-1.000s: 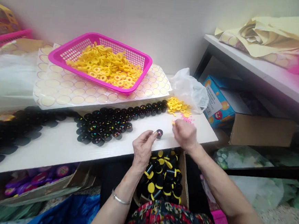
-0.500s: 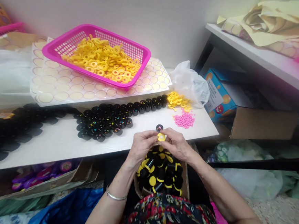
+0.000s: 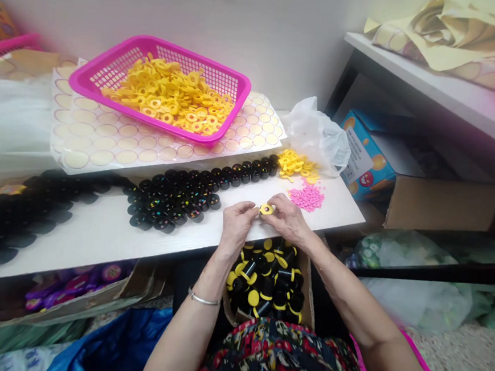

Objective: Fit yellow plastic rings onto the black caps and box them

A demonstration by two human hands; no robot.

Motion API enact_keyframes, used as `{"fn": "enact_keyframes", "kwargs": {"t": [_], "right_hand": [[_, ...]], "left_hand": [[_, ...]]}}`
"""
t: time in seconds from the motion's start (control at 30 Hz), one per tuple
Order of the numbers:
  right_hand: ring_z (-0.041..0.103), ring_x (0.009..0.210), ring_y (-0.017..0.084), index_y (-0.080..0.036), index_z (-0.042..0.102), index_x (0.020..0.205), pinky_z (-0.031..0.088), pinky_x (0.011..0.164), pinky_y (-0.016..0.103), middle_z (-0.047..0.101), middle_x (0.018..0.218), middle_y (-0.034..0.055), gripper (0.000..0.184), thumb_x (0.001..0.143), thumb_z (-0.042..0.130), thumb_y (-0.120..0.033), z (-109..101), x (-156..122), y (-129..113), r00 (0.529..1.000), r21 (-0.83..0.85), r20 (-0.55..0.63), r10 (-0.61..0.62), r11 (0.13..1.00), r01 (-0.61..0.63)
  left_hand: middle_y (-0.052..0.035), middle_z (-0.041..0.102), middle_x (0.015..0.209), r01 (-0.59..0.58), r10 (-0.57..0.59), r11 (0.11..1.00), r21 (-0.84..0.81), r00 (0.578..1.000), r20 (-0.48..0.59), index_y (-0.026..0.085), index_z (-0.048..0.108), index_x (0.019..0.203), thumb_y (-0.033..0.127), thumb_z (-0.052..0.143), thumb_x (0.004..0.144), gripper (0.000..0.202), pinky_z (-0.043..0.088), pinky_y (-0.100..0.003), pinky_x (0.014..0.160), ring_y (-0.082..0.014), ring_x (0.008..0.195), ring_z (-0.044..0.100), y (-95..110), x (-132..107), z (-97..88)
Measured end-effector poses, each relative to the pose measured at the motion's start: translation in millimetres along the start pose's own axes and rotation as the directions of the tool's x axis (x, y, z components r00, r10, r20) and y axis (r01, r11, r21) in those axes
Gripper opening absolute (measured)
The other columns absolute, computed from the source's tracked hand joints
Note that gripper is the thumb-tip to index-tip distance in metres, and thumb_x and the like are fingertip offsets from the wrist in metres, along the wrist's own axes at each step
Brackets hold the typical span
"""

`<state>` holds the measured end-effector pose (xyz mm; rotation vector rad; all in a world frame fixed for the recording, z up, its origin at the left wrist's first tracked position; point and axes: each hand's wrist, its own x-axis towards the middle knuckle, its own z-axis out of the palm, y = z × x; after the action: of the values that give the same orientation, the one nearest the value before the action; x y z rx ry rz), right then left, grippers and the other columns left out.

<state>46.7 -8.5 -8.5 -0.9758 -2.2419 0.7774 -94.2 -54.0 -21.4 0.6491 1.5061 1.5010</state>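
Note:
My left hand [image 3: 236, 226] and my right hand [image 3: 286, 217] meet at the front edge of the white table [image 3: 98, 236], fingers pinched together on a small yellow ring [image 3: 266, 209]. The black cap that stood there a moment ago is hidden under the ring and fingers. To the left lies a cluster of several black caps [image 3: 178, 200] with coloured dots. Behind my right hand are a small heap of yellow rings [image 3: 296, 166] and a heap of pink beads [image 3: 307, 197]. A cardboard box of black and yellow capped pieces [image 3: 267, 284] sits below my hands.
A pink basket [image 3: 111, 66] of yellow rings rests on sticker sheets [image 3: 96, 145] at the back. A clear plastic bag [image 3: 317, 137], a blue box [image 3: 363, 160] and a brown carton [image 3: 443, 204] lie to the right. Dark discs [image 3: 13, 218] crowd the left.
My right hand came back from the bead heap with a yellow ring. Both hands joined on it, then shifted slightly forward over the lone black cap on the table.

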Motion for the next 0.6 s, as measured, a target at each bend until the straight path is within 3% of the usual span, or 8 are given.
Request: {"fn": "enact_keyframes", "kwargs": {"t": [0.17, 0.27, 0.33, 0.43, 0.5, 0.6], "right_hand": [[0.047, 0.069, 0.011, -0.018, 0.058, 0.083, 0.038, 0.062, 0.023, 0.051, 0.084, 0.0008, 0.01, 0.077, 0.058, -0.026, 4, 3, 2, 1.0, 0.035, 0.001, 0.01, 0.999, -0.01], [0.047, 0.065, 0.01, -0.018, 0.059, 0.083, 0.039, 0.059, 0.022, 0.052, 0.079, -0.0008, 0.013, 0.072, 0.061, -0.025, 8, 5, 4, 0.996, 0.171, -0.027, 0.087, 0.982, -0.081], [0.047, 0.059, 0.009, -0.019, 0.059, 0.084, 0.039, 0.055, 0.021, 0.053, 0.071, -0.0025, 0.02, 0.068, 0.065, -0.027, 11, 5, 4, 0.978, 0.347, -0.006, 0.21, 0.917, -0.195], [0.047, 0.048, 0.008, -0.017, 0.061, 0.081, 0.036, 0.044, 0.02, 0.056, 0.059, -0.0036, 0.024, 0.067, 0.064, -0.036, 14, 6, 2, 0.915, 0.581, 0.084, 0.395, 0.726, -0.367], [0.046, 0.042, 0.007, -0.016, 0.061, 0.075, 0.033, 0.039, 0.018, 0.056, 0.054, -0.0028, 0.026, 0.068, 0.062, -0.041, 16, 8, 0, 0.874, 0.648, 0.098, 0.476, 0.636, -0.419], [0.043, 0.038, 0.006, -0.014, 0.062, 0.068, 0.03, 0.035, 0.017, 0.053, 0.045, -0.0032, 0.027, 0.067, 0.063, -0.042, 20, 12, -1, 0.837, 0.681, 0.093, 0.539, 0.579, -0.449]], "left_hand": [[0.0028, 0.055, 0.053, -0.049, 0.044, 0.998, 0.047, 0.993, 0.11, 0.012, 0.068, 0.068, 0.035, 0.067, 0.061, 0.024, 0.033, -0.02, 0.049, -0.0064, 0.049, 0.042, -1, 2, 4.5], [0.0022, 0.055, 0.051, -0.087, 0.069, 0.989, 0.118, 0.987, 0.146, 0.013, 0.069, 0.065, 0.034, 0.065, 0.063, 0.022, 0.033, -0.02, 0.049, -0.0079, 0.05, 0.044, -5, 6, 6.2], [0.0005, 0.059, 0.053, -0.094, 0.074, 0.981, 0.171, 0.99, 0.118, 0.013, 0.07, 0.064, 0.033, 0.066, 0.061, 0.02, 0.034, -0.02, 0.05, -0.0097, 0.052, 0.048, -7, 8, 6.4], [-0.0011, 0.061, 0.054, -0.098, 0.078, 0.961, 0.257, 0.993, 0.09, 0.014, 0.071, 0.064, 0.033, 0.065, 0.06, 0.02, 0.036, -0.022, 0.052, -0.0116, 0.054, 0.05, -10, 11, 6.3], [-0.001, 0.061, 0.053, -0.118, 0.096, 0.947, 0.299, 0.992, 0.087, 0.014, 0.07, 0.064, 0.034, 0.064, 0.061, 0.021, 0.035, -0.022, 0.052, -0.0118, 0.055, 0.05, -10, 13, 6.7], [-0.0001, 0.061, 0.055, -0.148, 0.125, 0.938, 0.315, 0.988, 0.091, 0.015, 0.071, 0.066, 0.036, 0.062, 0.064, 0.023, 0.035, -0.021, 0.051, -0.0116, 0.055, 0.05, -11, 14, 8.4]]}}
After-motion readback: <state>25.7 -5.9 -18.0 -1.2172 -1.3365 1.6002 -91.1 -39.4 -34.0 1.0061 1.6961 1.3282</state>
